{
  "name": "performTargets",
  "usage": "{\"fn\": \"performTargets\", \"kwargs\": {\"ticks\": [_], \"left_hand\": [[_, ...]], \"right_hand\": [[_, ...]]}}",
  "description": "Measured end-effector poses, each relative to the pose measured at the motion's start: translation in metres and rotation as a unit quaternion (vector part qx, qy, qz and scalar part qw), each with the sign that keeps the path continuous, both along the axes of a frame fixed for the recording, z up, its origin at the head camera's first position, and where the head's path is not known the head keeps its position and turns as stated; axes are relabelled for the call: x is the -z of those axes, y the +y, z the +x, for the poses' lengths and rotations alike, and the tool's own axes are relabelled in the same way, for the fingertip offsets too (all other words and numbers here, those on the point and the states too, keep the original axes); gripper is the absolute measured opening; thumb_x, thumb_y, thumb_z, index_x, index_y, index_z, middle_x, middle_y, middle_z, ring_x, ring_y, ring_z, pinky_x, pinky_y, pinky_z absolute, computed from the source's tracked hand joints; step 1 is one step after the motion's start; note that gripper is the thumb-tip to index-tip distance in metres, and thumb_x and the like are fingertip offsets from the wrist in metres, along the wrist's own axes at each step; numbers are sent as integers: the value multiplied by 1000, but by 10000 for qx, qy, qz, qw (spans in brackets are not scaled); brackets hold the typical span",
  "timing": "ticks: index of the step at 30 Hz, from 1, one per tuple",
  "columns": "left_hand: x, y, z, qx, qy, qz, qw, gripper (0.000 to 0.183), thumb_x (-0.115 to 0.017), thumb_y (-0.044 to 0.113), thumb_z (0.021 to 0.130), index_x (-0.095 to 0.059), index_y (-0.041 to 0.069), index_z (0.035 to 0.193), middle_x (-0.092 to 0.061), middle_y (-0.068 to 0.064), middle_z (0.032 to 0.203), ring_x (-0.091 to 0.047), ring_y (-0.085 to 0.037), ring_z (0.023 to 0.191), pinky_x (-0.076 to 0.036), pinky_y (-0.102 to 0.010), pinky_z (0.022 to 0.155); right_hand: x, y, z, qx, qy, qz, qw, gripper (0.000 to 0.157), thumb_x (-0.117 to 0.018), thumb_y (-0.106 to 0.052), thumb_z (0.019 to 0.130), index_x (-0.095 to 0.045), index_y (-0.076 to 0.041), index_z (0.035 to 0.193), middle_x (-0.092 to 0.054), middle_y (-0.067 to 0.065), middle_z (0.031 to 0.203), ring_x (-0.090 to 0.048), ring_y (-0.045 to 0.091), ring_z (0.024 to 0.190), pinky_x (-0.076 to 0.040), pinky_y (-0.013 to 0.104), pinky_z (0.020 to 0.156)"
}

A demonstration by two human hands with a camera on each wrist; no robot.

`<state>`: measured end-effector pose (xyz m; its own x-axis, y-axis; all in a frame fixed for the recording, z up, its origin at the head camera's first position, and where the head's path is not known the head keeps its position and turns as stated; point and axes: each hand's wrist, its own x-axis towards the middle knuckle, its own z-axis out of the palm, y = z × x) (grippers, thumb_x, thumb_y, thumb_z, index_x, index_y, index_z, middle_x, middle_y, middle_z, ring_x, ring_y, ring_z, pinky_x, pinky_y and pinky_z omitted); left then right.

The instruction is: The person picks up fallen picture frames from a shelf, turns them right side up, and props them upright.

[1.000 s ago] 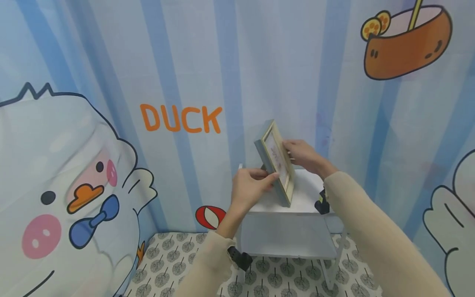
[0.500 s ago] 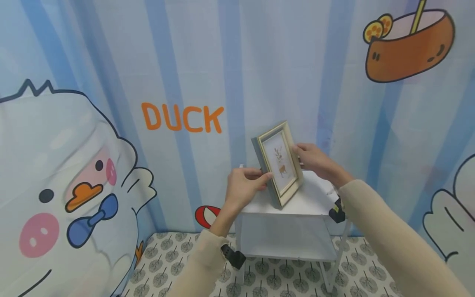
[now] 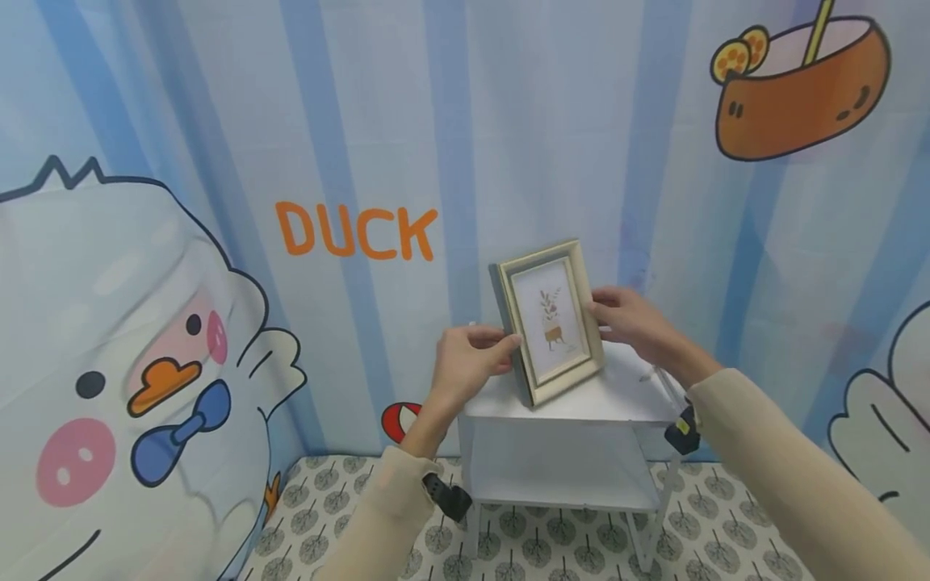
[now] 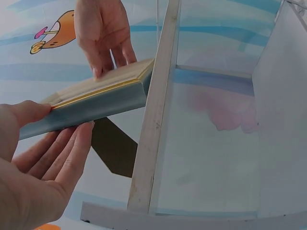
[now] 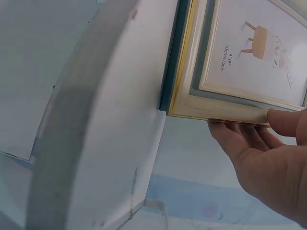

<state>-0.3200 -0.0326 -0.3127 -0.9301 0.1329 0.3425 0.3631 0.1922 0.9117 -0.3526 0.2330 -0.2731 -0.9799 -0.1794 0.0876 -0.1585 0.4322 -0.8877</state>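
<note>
A cream and gold picture frame point(image 3: 552, 323) with a blue-grey side stands tilted back on a small white table point(image 3: 494, 403). Its print shows a stool with a leafy sprig. My left hand point(image 3: 461, 363) pinches the left edge, thumb at the front and fingers behind. At the opposite edge, my right hand point(image 3: 639, 327) holds the frame between thumb and fingertips. Behind the frame, a dark support leg point(image 4: 115, 148) spreads out in the left wrist view. The frame's lower edge is right at the tabletop in the right wrist view.
Below the tabletop, the table has a lower white shelf point(image 3: 563, 476). A striped blue curtain point(image 3: 378, 97) with cartoon prints hangs close behind it. The floor covering point(image 3: 327, 516) has a tree pattern.
The frame has turned from a steep sideways angle until its picture faces me more. My right hand has moved right and slightly down with its edge; my left hand has shifted slightly left.
</note>
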Motion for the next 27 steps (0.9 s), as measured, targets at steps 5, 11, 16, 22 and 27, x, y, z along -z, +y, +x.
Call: {"fn": "performTargets", "kwargs": {"ticks": [5,11,16,22,27], "left_hand": [[-1,-3,-4,-7,-143,99,9998,42,-81,29,94,-74,1,125,-78,-17,113,-81,-25,85,-67,-33,77],[0,-6,-10,24,17,15,10000,39,-79,28,96,-75,2,124,-79,-17,115,-81,-25,89,-67,-36,79],[0,-6,-14,65,153,-83,9998,36,-78,27,97,-76,1,123,-79,-17,115,-81,-26,93,-67,-33,79],[-2,-3,-20,13,334,-438,9985,34,-73,25,100,-75,1,125,-79,-15,117,-81,-24,99,-66,-30,80],[-2,0,-25,12,510,-694,9963,33,-69,22,103,-74,0,127,-79,-16,117,-80,-24,100,-66,-27,80]], "right_hand": [[1,4,10,119,-36,-176,9998,57,-45,-20,113,-30,8,161,-38,31,163,-43,47,150,-45,53,121],[4,7,23,211,-42,-155,9996,57,-45,-20,114,-29,7,161,-40,31,161,-45,46,149,-48,52,119],[7,12,32,242,103,-24,9997,59,-47,-23,113,-29,6,162,-43,30,159,-48,46,147,-51,50,115],[11,16,44,292,311,52,9991,57,-51,-23,112,-35,7,158,-50,29,153,-55,45,141,-56,43,108],[14,17,49,337,394,62,9986,56,-53,-23,111,-38,7,156,-52,28,151,-56,44,140,-58,41,106]]}}
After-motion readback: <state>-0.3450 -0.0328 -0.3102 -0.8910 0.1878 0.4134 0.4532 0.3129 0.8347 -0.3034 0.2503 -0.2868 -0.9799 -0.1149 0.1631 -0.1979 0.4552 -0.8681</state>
